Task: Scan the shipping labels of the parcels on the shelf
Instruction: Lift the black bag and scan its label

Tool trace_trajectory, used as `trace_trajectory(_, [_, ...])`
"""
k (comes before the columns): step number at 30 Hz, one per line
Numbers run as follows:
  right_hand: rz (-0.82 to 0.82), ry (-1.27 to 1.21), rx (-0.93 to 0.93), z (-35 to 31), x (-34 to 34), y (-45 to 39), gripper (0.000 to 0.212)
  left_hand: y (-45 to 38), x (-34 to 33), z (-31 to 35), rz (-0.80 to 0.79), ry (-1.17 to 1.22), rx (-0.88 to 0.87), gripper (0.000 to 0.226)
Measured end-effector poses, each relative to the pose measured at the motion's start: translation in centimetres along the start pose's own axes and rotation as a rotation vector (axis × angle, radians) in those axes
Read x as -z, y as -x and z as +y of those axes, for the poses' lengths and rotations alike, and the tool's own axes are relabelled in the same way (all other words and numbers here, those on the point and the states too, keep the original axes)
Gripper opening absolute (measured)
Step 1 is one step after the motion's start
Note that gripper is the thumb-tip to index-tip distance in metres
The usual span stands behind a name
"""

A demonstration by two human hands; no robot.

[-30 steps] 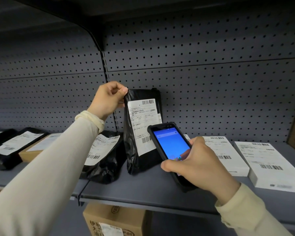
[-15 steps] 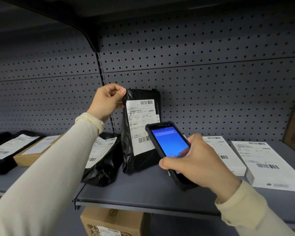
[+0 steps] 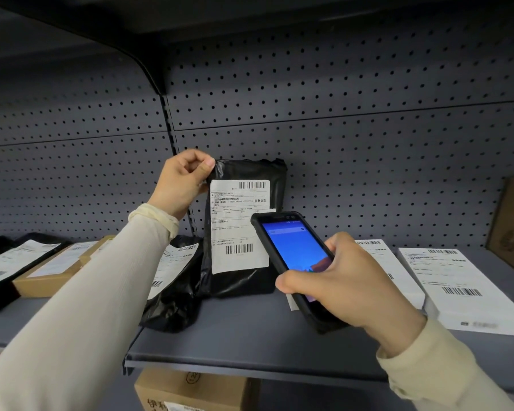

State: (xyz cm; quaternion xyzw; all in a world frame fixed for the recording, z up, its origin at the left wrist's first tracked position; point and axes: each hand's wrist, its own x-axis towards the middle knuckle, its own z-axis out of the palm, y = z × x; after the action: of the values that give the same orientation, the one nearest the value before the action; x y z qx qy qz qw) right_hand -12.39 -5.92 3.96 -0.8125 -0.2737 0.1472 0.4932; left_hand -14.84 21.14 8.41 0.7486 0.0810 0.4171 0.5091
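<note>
Head view puts the left hand [image 3: 182,185] at centre frame, its thumb and curled fingers pinching the top left corner of a black poly-bag parcel [image 3: 244,226] and holding it upright on its bottom edge against the pegboard back wall [image 3: 368,143]. The right hand [image 3: 339,280], lower right of centre, wraps around a handheld scanner [image 3: 294,250] in a black case, fingers closed on its lower body, the blue screen facing the person and the top end aimed toward the white shipping label [image 3: 240,226] on the upright parcel. The scanner overlaps the label's right edge in the picture; the lower barcode [image 3: 239,249] shows just left of it. By the look of it the scan of this parcel is in progress, but the screen shows no readable result, so whether it has registered cannot be told. Outward along the grey shelf [image 3: 250,336], other labelled parcels lie flat: a second black bag [image 3: 175,292] just left of the upright one, a brown carton [image 3: 51,277] and another black bag [image 3: 0,271] at the left edge, and two white boxes [image 3: 469,289] at right. Nothing marks which of these are done, so the task's progress is uncertain; several labels may remain. A cardboard box [image 3: 190,390] sits below the shelf.
</note>
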Motion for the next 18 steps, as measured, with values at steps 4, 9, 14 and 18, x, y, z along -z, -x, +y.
trace_trajectory(4, [0.009,-0.004,0.018,-0.05,-0.12,-0.05,0.053,0.08,-0.2,0.15,0.008,-0.007,-0.012,0.021])
trace_trajectory(9, [0.034,0.017,0.019,-0.3,-0.31,0.22,0.054,0.17,-0.54,0.37,0.018,-0.033,-0.029,0.022])
trace_trajectory(14, [0.045,0.042,0.021,-0.62,-0.28,0.42,0.052,0.13,-0.42,0.39,0.024,-0.042,-0.039,0.022])
trace_trajectory(18, [0.048,0.046,0.03,-0.51,-0.34,0.48,0.05,0.17,-0.42,0.37,0.017,-0.049,-0.047,0.022])
